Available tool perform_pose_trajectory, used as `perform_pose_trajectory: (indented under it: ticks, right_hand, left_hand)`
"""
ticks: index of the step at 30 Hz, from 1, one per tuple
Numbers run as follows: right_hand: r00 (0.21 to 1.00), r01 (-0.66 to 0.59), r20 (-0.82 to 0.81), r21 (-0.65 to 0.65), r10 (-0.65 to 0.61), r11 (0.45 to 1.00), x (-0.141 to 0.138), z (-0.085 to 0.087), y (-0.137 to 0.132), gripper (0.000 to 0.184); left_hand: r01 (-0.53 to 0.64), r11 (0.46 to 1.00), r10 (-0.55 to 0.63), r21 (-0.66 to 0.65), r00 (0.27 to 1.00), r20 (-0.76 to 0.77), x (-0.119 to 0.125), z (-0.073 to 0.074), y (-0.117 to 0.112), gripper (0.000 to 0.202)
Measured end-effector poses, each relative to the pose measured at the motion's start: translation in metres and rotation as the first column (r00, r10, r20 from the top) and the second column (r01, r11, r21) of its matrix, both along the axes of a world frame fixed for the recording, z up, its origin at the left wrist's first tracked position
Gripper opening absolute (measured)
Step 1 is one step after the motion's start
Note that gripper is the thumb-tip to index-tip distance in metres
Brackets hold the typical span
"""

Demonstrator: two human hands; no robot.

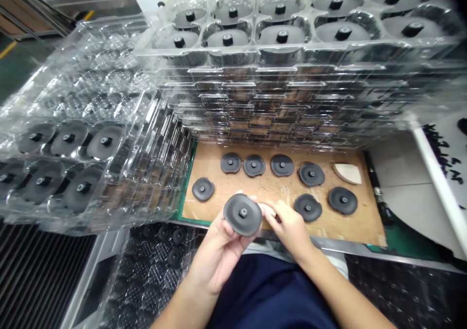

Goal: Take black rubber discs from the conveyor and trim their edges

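My left hand (219,248) is closed around the rim of a dark grey round disc (242,215) with a short black stub at its centre. The stub faces up toward me. Beside the disc's right edge, my right hand (290,227) pinches a small pale piece (268,209), partly hidden by the fingers. Its exact kind cannot be made out. Behind my hands, several similar discs lie stub-up on a cardboard sheet (270,191), among them a disc (203,189) at the left and a disc (343,200) at the right.
A beige wedge-shaped piece (347,173) lies at the cardboard's right. Tall stacks of clear plastic trays rise behind (273,95) and at the left (146,173), their top trays holding discs. Another clear tray (146,270) with discs sits below the table's front edge.
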State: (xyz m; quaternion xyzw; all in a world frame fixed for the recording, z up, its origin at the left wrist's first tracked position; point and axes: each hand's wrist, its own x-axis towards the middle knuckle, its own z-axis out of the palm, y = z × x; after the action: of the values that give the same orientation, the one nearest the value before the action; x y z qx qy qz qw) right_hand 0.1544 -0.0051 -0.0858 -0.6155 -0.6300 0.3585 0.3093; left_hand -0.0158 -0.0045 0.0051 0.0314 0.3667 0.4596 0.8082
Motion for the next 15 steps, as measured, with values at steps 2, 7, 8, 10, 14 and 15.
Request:
perform_pose_trajectory:
  ticks: [2, 7, 8, 10, 14, 15]
  right_hand:
    - [0.999, 0.032, -0.028, 0.009, -0.032, 0.999, 0.004, 0.013, 0.009, 0.024]
    - [0.987, 0.112, -0.130, 0.105, -0.098, 0.988, 0.000, 0.082, 0.020, 0.023]
    - [0.984, 0.109, -0.163, 0.197, -0.077, 0.974, -0.004, 0.097, 0.019, 0.024]
    - [0.985, -0.004, -0.161, 0.353, 0.065, 0.935, -0.011, 0.120, 0.014, 0.025]
    - [0.946, -0.294, -0.046, 0.302, 0.321, 0.907, -0.017, 0.141, 0.011, 0.019]
    - [0.945, -0.308, -0.019, 0.298, 0.328, 0.904, -0.017, 0.143, 0.013, 0.017]
  left_hand:
    - [-0.025, 1.000, 0.024, -0.017, 0.998, -0.049, 0.000, -0.001, 0.003, 0.043]
    - [-0.030, 0.997, 0.035, 0.067, 0.996, -0.087, 0.009, 0.000, 0.007, 0.046]
    - [-0.019, 0.997, 0.027, 0.075, 0.995, -0.099, 0.012, 0.002, 0.007, 0.048]
    - [0.024, 0.998, -0.015, 0.066, 0.992, -0.124, 0.016, 0.005, 0.006, 0.051]
    - [0.028, 0.999, -0.019, 0.037, 0.972, -0.233, 0.022, 0.011, 0.005, 0.051]
    - [0.020, 0.998, -0.007, 0.051, 0.970, -0.245, 0.023, 0.013, 0.005, 0.051]
